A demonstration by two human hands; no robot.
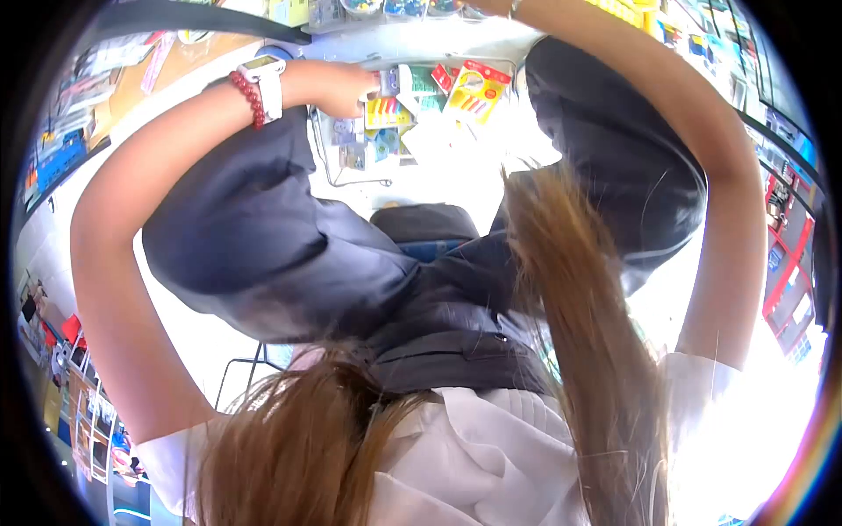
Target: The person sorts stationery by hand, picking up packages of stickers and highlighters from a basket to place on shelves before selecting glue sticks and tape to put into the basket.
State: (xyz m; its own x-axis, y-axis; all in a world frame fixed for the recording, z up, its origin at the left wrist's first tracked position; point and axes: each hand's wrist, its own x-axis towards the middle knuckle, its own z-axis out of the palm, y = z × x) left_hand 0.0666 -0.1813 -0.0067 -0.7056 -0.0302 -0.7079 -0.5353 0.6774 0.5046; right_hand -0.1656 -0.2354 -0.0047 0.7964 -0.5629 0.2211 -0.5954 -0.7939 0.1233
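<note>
My left hand [349, 90], with a watch and red beads at its wrist, reaches in from the left. Its fingers are closed at the edge of a small greyish packet [388, 83]. Just under them lies a yellow and red packet [386, 112]. To the right are a green and white packet [424, 81] and a larger yellow packet with a red border [479, 91]. My right hand [493, 6] is at the top edge, near clear tubs [405, 8] of small colourful items; its fingers are mostly cut off and hard to make out.
A wire frame [338, 181] surrounds the packets between my knees. Shelves of goods stand on both sides, with a red rack [794, 263] at the right. A wooden surface [132, 92] is at upper left. My long hair [588, 289] hangs across the lower view.
</note>
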